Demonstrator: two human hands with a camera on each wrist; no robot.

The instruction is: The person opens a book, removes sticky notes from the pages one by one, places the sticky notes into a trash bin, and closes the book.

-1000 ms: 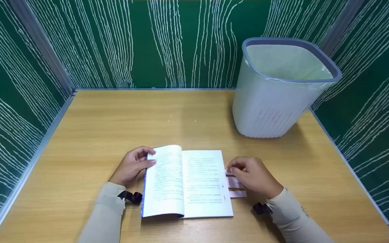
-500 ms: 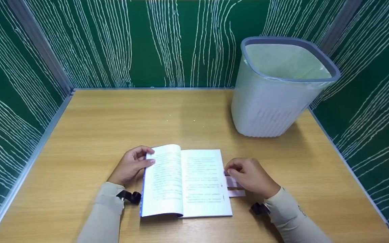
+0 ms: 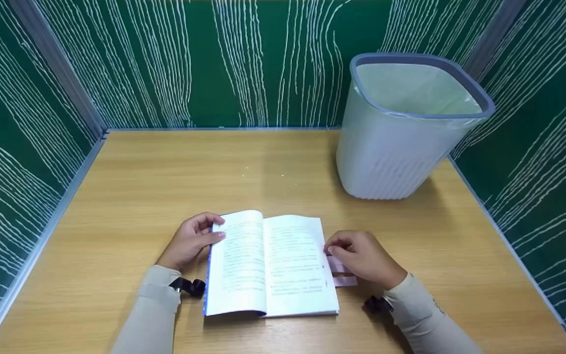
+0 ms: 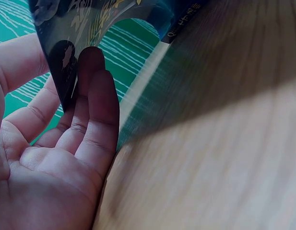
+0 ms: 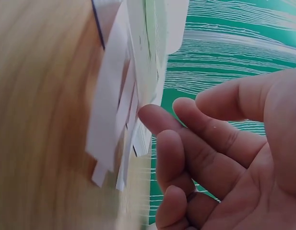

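An open book [image 3: 295, 265] with printed pages lies on the table. My left hand [image 3: 192, 241] grips its left side, thumb on the page and fingers behind the dark, gold-patterned cover [image 4: 95, 24]. My right hand [image 3: 365, 256] is at the book's right edge, with one fingertip [image 5: 150, 115] against the page edges and the thumb apart from the other fingers, pinching nothing. Pale paper strips [image 3: 345, 281] stick out from between the pages beneath this hand. In the right wrist view the strips [image 5: 107, 105] hang beside the fingers, not held.
A light grey trash bin [image 3: 386, 157] with a dark rim and a pale liner stands at the back right of the wooden table [image 3: 165, 172]. Tiny white specks dot the tabletop. Green panels [image 3: 288, 64] with white wavy lines enclose the back and sides.
My right hand has shifted slightly left to the page edge. The right-hand page now bows upward near its top. My left hand keeps its place on the book.
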